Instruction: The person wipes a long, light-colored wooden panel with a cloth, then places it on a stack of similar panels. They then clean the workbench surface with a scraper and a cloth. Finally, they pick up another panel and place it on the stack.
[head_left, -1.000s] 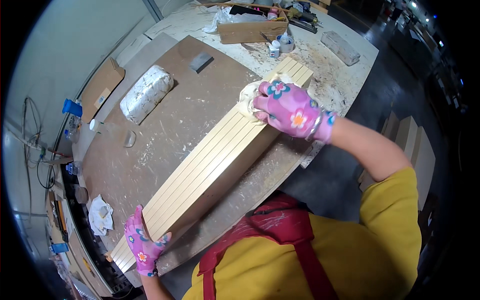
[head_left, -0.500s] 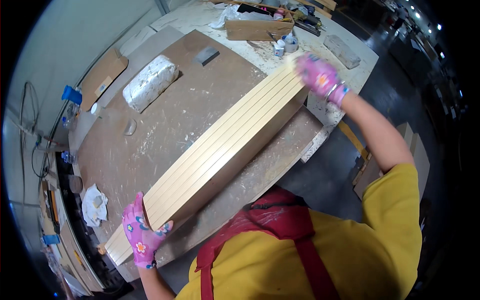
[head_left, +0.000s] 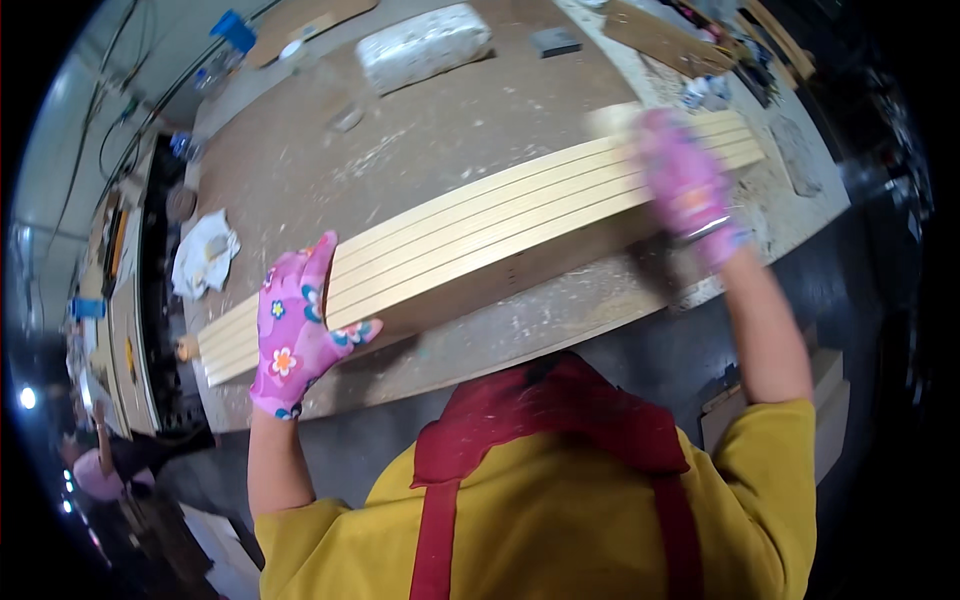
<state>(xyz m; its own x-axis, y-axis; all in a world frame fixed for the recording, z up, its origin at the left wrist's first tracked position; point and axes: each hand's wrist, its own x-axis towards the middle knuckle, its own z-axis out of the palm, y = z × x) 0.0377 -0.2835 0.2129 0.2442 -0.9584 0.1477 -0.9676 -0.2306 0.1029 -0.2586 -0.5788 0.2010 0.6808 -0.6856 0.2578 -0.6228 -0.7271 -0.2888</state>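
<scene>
Now the left hand (head_left: pixel 295 325) lies further along the stack of pale wooden slats (head_left: pixel 480 235) than half a second ago, when it gripped the very end; its flowered pink glove rests flat on the top edges, fingers spread and straight, thumb hooked over the near face, clasping nothing; the right hand (head_left: pixel 685 190), earlier at the far tip of the stack, has come a little inward and is blurred, laid over the slats near that end, so whether its fingers curl round the wood I cannot tell; the slats stand on edge, pressed side by side, running slantwise across the dusty brown workbench (head_left: pixel 450 120); beyond them lie a white plastic-wrapped block (head_left: pixel 425 45), a small dark block (head_left: pixel 555 40) and a crumpled white rag (head_left: pixel 205 255) at the bench's left edge; the wood is smooth and light, the bench top scuffed and powdered with pale dust; a yellow shirt and red apron straps fill the lower edge
</scene>
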